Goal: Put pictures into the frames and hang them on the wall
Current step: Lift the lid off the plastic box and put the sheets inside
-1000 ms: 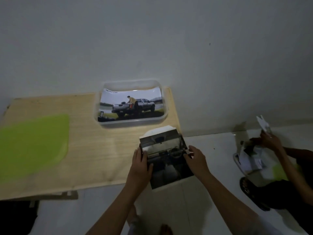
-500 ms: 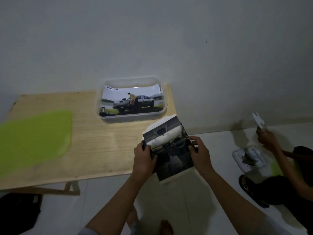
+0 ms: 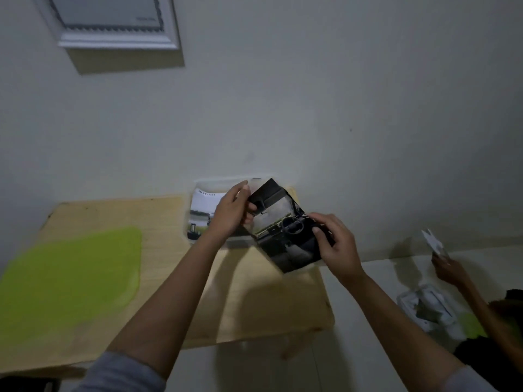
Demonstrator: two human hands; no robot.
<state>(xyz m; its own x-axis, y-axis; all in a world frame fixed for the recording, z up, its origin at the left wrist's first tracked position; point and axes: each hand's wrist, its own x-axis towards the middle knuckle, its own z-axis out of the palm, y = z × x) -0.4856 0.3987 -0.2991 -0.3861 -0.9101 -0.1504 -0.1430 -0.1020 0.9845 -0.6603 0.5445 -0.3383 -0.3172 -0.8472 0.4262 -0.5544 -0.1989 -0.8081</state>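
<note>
Left hand (image 3: 230, 215) pinching picture (image 3: 285, 236) top corner, right hand (image 3: 335, 244) clamping lower edge; holding it tilted above desk (image 3: 169, 222), white frame (image 3: 113, 26) hanging upper-left.

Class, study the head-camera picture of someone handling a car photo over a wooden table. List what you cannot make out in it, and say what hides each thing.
- White frame on the wall: top cut off by the picture's edge; its contents blurred.
- Truck photo in the clear tray: right part hidden by the left hand.
- Car interior photo: right edge covered by the right hand; dim, blurred.
- Other person's hand: white item held too blurred to identify.
</note>
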